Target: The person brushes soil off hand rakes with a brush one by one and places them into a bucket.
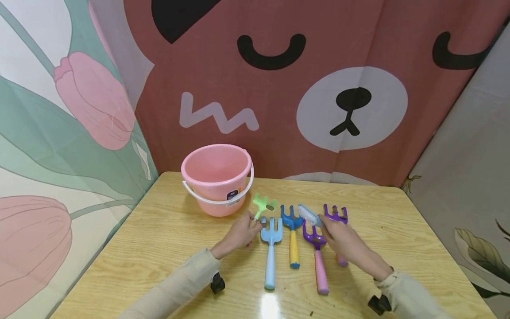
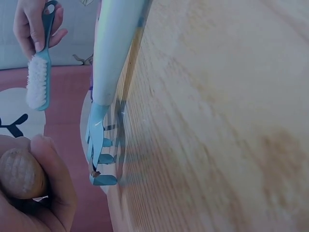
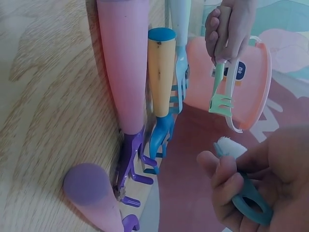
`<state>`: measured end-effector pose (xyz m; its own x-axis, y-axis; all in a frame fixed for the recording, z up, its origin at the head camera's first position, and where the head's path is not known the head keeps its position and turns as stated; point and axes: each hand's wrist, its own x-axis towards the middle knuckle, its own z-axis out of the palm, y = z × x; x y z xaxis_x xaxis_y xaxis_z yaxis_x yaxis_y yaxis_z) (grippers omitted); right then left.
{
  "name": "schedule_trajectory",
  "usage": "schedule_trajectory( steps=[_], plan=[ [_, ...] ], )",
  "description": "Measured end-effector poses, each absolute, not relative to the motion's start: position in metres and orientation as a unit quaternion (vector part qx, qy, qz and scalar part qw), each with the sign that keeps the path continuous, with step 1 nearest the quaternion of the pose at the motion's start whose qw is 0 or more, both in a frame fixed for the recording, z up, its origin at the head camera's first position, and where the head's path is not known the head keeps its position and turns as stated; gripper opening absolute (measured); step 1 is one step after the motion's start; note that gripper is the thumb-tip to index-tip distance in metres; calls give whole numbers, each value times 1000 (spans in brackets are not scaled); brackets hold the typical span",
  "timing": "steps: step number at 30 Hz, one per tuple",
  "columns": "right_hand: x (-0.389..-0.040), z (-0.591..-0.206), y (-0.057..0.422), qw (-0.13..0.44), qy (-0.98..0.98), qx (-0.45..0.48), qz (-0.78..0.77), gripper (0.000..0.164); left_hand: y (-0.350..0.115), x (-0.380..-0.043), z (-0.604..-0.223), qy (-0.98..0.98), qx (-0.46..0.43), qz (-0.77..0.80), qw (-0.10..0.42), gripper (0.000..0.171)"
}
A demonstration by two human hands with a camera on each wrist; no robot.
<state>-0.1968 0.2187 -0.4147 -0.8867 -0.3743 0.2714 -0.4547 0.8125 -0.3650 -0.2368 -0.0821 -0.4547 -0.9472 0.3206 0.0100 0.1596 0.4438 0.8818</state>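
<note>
My left hand (image 1: 239,234) grips the handle of a small green hand rake (image 1: 261,205), held up off the table with a brown smudge on its head. In the left wrist view its wooden handle (image 2: 21,173) ends inside the curled fingers. A blue scrub brush (image 3: 251,202) with white bristles (image 1: 307,214) is in my right hand (image 1: 343,239), raised over the purple rakes, apart from the green one. Below lie a light blue rake (image 1: 270,266), a blue rake with yellow handle (image 1: 294,250) and two purple rakes with pink handles (image 1: 321,272) (image 1: 336,215), some with brown bits.
Behind my left hand a pink bucket (image 1: 217,195) with a white handle (image 1: 211,202) stands at the back of the wooden table (image 1: 151,248). A bear-print curtain (image 1: 275,102) hangs directly behind the table. Small dark crumbs lie near the front.
</note>
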Motion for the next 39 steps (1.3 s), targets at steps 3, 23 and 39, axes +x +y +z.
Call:
schedule_trajectory(
  steps=[3,23,39],
  plan=[
    [-197,-415,217,111,-945,220,214,26,-81,-236,-454,847,140,508,78,22],
    [-199,-416,199,95,-945,240,202,26,-80,-239,-458,847,144,507,68,19],
    [-202,-420,188,98,-937,261,208,23,-84,-239,-460,846,160,504,67,19]
  ],
)
